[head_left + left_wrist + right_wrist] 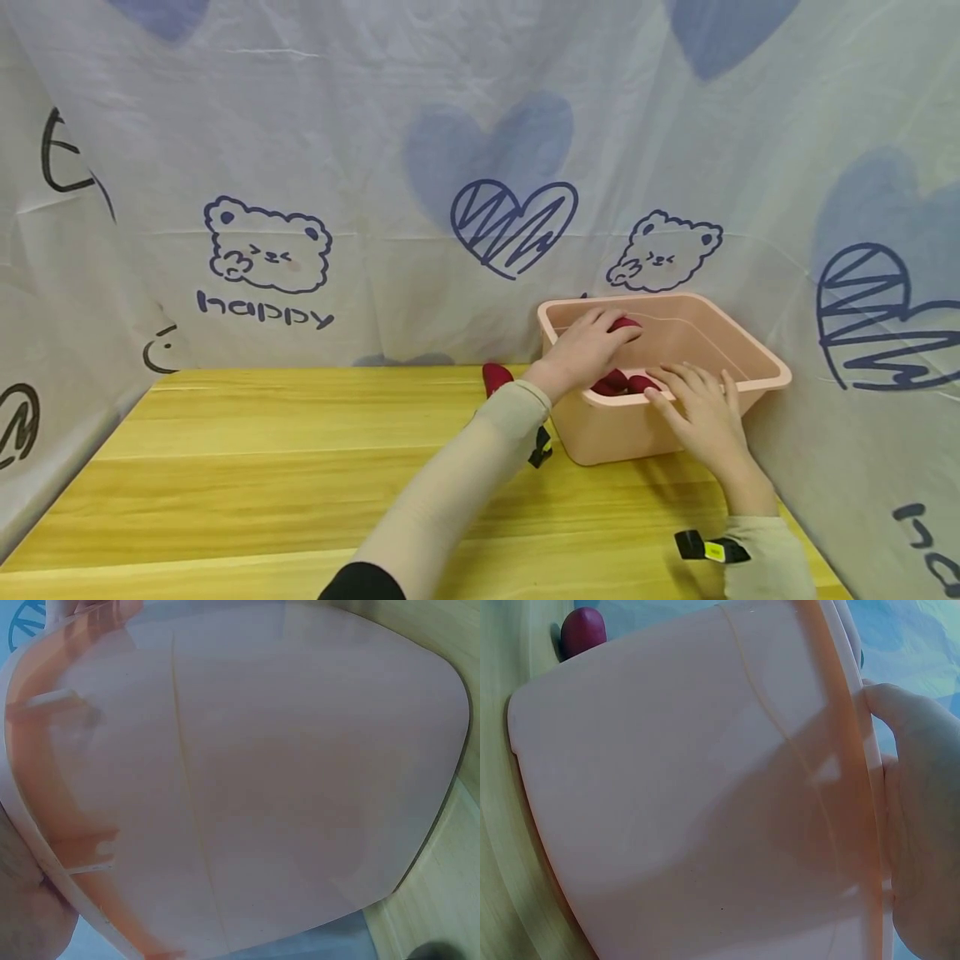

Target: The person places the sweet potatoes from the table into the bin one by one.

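A pink plastic bin (611, 429) stands at the table's right side, with several dark red, smooth, rounded objects (611, 382) inside. My left hand (583, 354) reaches over its left rim, fingers curled over another dark red rounded object (624, 323) held above the others. Across the near rim lies my right hand (701, 417), fingers extended into the bin beside the red pieces and thumb at the rim. In the right wrist view that hand (926, 817) is along the rim. The bin's outer wall (300, 750) fills most of the left wrist view.
Left of the bin, on the wooden table (262, 467), lies one more dark red object (497, 377), partly behind my left forearm. A printed cloth (375, 167) hangs behind the table and along both sides, close to the bin's right end.
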Demonstrator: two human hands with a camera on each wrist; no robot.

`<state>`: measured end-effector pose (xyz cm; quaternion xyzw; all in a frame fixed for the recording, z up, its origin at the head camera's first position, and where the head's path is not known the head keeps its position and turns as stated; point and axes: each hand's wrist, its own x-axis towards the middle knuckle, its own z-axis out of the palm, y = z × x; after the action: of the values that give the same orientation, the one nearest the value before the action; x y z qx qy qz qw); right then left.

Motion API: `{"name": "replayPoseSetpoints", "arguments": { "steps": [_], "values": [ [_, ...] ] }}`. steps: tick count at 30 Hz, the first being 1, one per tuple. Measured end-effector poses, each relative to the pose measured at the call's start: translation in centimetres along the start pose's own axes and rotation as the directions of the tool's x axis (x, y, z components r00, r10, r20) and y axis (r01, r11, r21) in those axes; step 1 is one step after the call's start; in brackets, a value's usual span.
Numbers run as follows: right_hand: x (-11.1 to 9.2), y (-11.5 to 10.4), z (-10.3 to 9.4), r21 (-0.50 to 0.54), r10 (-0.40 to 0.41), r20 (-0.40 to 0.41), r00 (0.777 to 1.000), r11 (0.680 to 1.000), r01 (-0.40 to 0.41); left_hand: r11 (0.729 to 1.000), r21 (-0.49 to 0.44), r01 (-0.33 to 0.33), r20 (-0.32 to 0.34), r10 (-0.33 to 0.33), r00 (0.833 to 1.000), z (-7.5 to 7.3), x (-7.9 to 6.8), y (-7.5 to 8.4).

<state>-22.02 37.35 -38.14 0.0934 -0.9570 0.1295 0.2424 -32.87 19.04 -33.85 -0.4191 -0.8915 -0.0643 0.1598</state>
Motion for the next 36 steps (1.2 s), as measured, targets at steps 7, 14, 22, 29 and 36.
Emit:
{"name": "replayPoseSetpoints", "arguments": {
  "steps": [7, 14, 22, 29, 36],
  "values": [
    [-0.14, -0.02, -0.1, 0.0, 0.01, 0.007, 1.0, 1.0, -0.01, 1.0, -0.003, 0.008, -0.001, -0.008, 1.0, 0.1, 0.13, 0.09],
    [-0.2, -0.07, -0.19, -0.001, 0.02, 0.014, 1.0, 1.0, -0.02, 1.0, -0.003, 0.019, 0.008, -0.019, 1.0, 0.15, 0.26, 0.09],
    [-0.19, -0.02, -0.12, -0.004, 0.025, 0.018, 1.0, 1.0, -0.025, 1.0, 0.001, 0.024, 0.008, -0.024, 1.0, 0.29, 0.35, 0.06],
    [-0.1, 0.05, -0.02, 0.007, 0.016, 0.012, 1.0, 1.0, -0.016, 1.0, -0.011, 0.024, 0.022, -0.024, 0.999, -0.07, 0.08, 0.06],
    [-0.06, 0.0, 0.0, -0.002, 0.013, 0.009, 1.0, 1.0, -0.012, 0.999, -0.003, 0.032, 0.025, -0.032, 0.999, -0.13, -0.04, 0.1]
  ]
}}
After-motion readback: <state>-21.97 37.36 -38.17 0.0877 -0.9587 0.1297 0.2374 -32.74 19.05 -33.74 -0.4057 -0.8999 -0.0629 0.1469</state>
